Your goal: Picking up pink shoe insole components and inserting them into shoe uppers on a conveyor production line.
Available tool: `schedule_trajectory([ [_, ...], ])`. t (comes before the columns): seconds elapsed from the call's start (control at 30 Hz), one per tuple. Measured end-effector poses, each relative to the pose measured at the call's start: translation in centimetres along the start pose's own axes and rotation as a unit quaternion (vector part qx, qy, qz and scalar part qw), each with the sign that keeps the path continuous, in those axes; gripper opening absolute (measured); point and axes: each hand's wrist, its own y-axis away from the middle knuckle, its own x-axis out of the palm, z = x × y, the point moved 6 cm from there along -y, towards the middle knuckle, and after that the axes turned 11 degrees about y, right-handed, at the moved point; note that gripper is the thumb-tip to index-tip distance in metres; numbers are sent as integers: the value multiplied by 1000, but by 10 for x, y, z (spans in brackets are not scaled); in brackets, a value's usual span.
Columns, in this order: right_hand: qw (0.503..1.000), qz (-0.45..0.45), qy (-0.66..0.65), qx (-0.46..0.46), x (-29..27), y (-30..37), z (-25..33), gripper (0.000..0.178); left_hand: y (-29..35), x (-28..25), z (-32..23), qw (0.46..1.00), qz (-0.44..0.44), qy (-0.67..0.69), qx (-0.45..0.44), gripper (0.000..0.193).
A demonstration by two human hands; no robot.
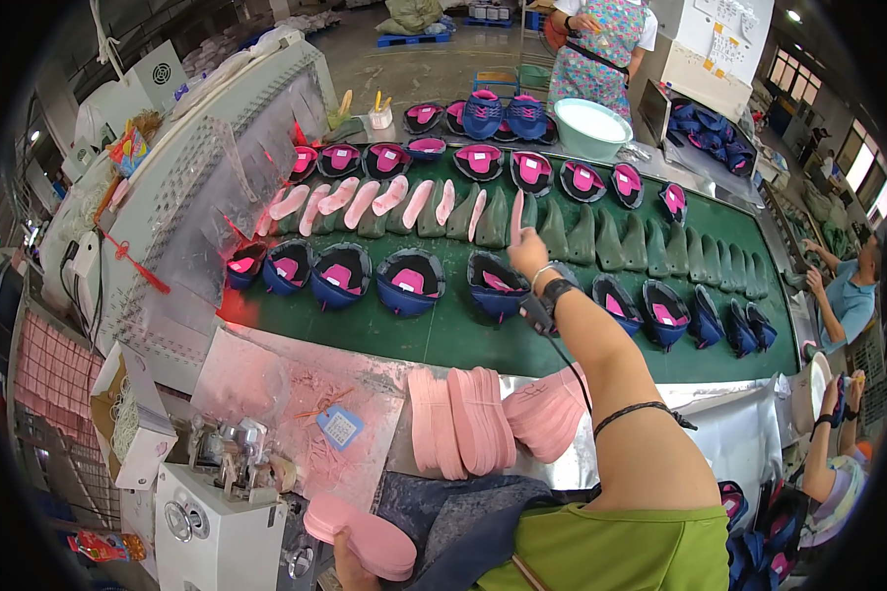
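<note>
My left hand (pixel 350 563), low in the view, grips a stack of pink insoles (pixel 370 537) from its near edge. Stretched out over the green conveyor belt (pixel 365 330), my right hand (pixel 528 254) holds one pink insole (pixel 517 211) upright by its lower end, beside a row of dark green shoe lasts (pixel 609 241). Lasts left of that hand carry pink insoles (pixel 390 195) on their soles; those to its right are bare. Navy shoe uppers (pixel 410 284) with pink linings stand in rows on both sides of the lasts. The right fingertips are partly hidden.
Bundles of pink insoles (pixel 463 424) lie on the metal ledge near me. A white machine (pixel 217 532) stands at lower left. A white basin (pixel 591 128) and finished shoes (pixel 483 114) sit beyond the belt. Co-workers stand at the far side (pixel 601 49) and right (pixel 848 295).
</note>
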Motion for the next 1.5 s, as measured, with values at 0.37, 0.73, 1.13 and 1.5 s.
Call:
schedule_trajectory([
  [0.37, 914, 90, -285, -274, 33, 150, 203, 18, -17, 0, 36, 905, -116, 376, -161, 43],
  [0.73, 773, 519, -236, -276, 10, 459, 270, 27, -50, -30, 7, 900, -200, 373, -106, 41],
  [1.13, 817, 455, -146, -324, 134, 412, 391, 57, 5, -27, 27, 856, -37, 501, -125, 33],
  [1.5, 840, 290, -102, -447, 83, 368, 377, 32, 12, -46, 61, 860, -104, 488, -110, 27],
])
